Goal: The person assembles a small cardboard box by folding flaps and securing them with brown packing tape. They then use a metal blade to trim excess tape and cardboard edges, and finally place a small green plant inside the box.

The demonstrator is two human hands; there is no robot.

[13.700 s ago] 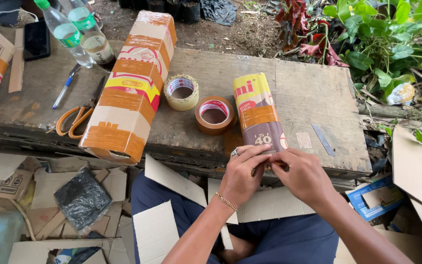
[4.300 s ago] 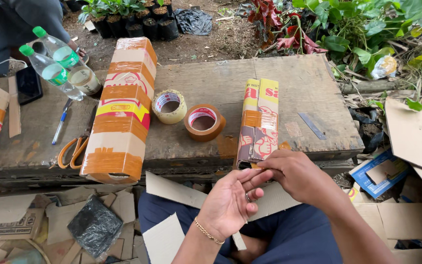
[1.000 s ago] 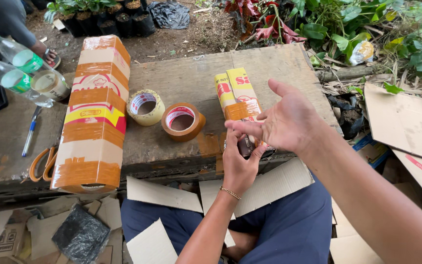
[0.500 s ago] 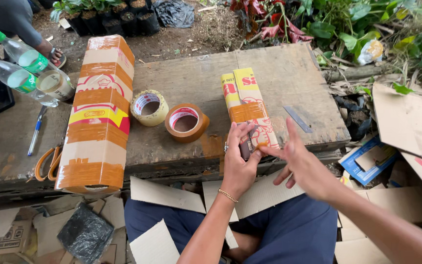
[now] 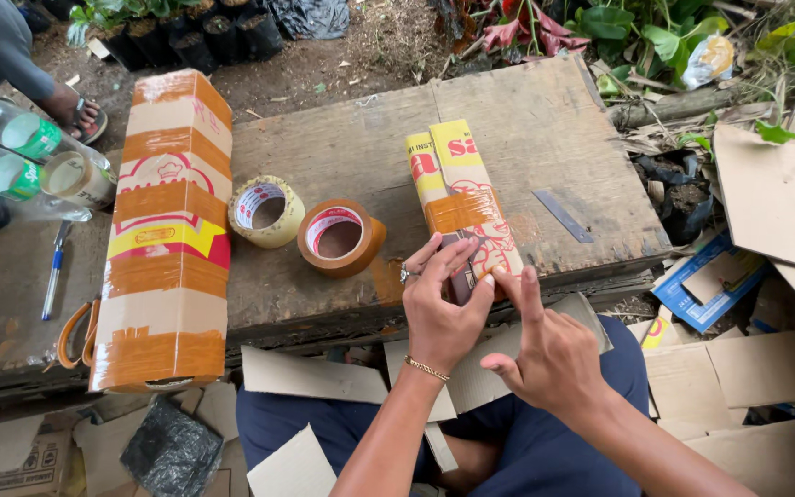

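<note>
Pressing down the near end of a slim yellow-and-red cardboard box (image 5: 460,198) lying at the front edge of the wooden table (image 5: 554,120).

Going left to right: a tall taped carton (image 5: 166,230) is lying beside scissors (image 5: 74,333), then a pale tape roll (image 5: 266,211) and a brown tape roll (image 5: 339,237) are sitting just left of the slim box. The left hand (image 5: 438,308) is clamping the box's near end, fingers curled over it and thumb underneath; the right hand (image 5: 552,354) is reaching in with two fingers extended, fingertips touching the end flap, gripping nothing. The box is looking light and thin-walled, likely crushing under a hard squeeze, with slick tape around its middle; holding it by the long edges near the end seems safest.
</note>
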